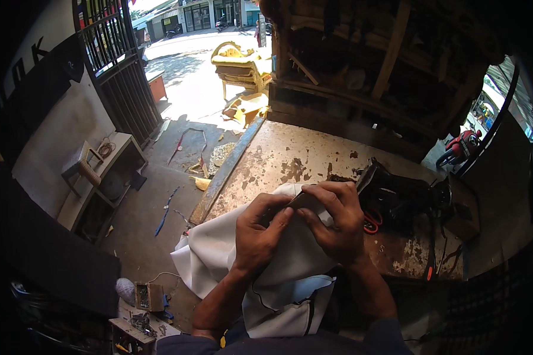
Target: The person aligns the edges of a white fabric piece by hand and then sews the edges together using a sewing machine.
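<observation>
Tabletop (266, 157), pale and scarred with brown patches, spreads beside a floor (142, 236) that leads out to a sunlit street (183, 62). An off-white sheet (210, 245) drapes over the near edge of the tabletop and down toward the dark clothing (272, 347) of the person at work, its left end hanging above the floor. A black machine (397, 195) stands on the right side of the tabletop. Above the sheet, the left hand (256, 231) and right hand (339, 223) come close together, thumbs and fingers narrowed on a thin dark piece. Red looped handles (371, 222) lie just beside the right hand. The dark piece (296, 200) slants between the fingertips, perhaps part of the sheet; the fingers cover too much to tell.
</observation>
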A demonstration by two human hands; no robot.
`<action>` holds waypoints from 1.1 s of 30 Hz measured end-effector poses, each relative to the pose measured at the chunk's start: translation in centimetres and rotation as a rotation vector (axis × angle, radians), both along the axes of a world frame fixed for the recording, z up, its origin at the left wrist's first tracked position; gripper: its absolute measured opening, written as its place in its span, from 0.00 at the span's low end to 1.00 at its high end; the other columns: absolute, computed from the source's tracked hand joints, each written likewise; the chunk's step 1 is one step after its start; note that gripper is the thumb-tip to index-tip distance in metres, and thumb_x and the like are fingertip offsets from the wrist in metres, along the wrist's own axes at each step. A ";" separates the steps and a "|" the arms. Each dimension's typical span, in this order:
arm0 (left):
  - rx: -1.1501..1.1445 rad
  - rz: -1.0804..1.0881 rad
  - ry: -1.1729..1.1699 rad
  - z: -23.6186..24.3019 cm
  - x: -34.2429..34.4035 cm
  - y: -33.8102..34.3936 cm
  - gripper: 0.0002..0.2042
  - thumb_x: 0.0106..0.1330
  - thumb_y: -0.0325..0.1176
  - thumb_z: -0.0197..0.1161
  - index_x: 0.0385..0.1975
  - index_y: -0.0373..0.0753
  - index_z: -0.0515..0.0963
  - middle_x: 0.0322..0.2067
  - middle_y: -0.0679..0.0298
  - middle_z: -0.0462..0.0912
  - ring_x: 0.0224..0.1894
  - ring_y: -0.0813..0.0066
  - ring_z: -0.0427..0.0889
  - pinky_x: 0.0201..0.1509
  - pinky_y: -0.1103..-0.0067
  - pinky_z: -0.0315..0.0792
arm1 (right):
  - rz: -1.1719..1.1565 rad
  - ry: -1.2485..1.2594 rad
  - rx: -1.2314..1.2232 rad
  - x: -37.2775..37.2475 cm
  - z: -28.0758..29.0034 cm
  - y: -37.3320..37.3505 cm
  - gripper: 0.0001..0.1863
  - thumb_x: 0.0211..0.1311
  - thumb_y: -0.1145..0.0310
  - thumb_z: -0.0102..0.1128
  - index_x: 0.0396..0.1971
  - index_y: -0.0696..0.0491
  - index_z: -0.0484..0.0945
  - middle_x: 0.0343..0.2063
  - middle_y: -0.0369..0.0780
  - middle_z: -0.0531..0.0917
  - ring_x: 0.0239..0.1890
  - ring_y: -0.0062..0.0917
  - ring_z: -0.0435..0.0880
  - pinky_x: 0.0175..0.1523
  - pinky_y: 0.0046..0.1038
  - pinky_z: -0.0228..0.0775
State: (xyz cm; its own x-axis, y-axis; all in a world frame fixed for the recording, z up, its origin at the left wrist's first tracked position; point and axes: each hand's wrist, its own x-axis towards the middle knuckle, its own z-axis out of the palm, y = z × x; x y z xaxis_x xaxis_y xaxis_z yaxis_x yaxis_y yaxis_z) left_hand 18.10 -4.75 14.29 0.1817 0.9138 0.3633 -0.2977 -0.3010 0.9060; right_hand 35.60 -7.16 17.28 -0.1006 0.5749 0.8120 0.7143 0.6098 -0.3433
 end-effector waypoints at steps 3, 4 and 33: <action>0.224 0.141 0.098 -1.2 0.5 0.2 0.11 0.68 0.18 0.68 0.48 0.32 0.84 0.44 0.58 0.87 0.48 0.73 0.87 0.53 0.78 0.79 | 0.010 0.083 -0.040 0.6 -0.8 -0.1 0.17 0.50 0.79 0.77 0.41 0.51 0.86 0.40 0.39 0.85 0.42 0.34 0.84 0.47 0.34 0.78; 0.242 0.162 0.099 -1.3 0.8 0.0 0.11 0.67 0.18 0.68 0.48 0.32 0.85 0.44 0.57 0.87 0.47 0.72 0.87 0.52 0.78 0.80 | 0.032 0.107 -0.028 1.1 -1.5 -0.1 0.16 0.50 0.79 0.77 0.40 0.51 0.86 0.39 0.39 0.86 0.42 0.34 0.85 0.46 0.34 0.78; -0.218 -0.103 -0.014 -0.8 -1.1 0.2 0.10 0.74 0.28 0.67 0.51 0.31 0.84 0.46 0.61 0.89 0.47 0.78 0.84 0.55 0.80 0.78 | -0.728 -0.157 -0.834 19.7 -17.7 0.2 0.24 0.68 0.65 0.62 0.61 0.58 0.80 0.52 0.57 0.84 0.58 0.54 0.82 0.65 0.43 0.74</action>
